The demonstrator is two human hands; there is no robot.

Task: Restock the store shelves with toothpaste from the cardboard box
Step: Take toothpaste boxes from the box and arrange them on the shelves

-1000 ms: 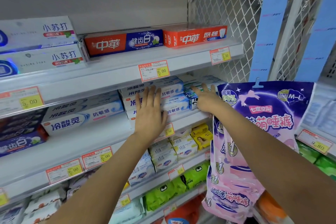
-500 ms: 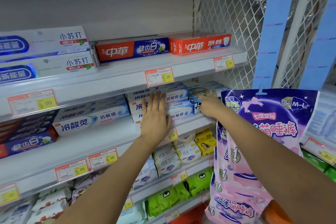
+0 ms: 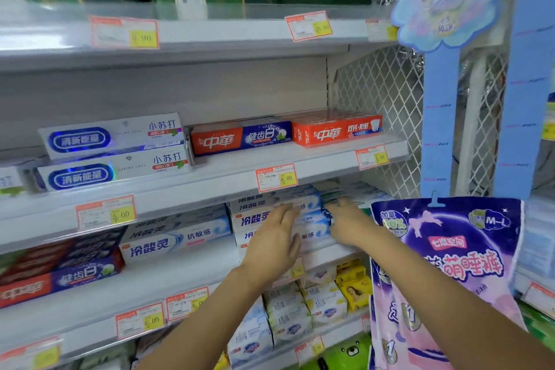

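We are holding both bare arms out ahead, hands side by side.
We are stretching our left hand palm-forward, fingers straight and close together, the forearm rising from bottom centre. We are extending our right hand just beside it, back upward, its fingers pointing forward and blurred, the forearm slanting in from the lower right.
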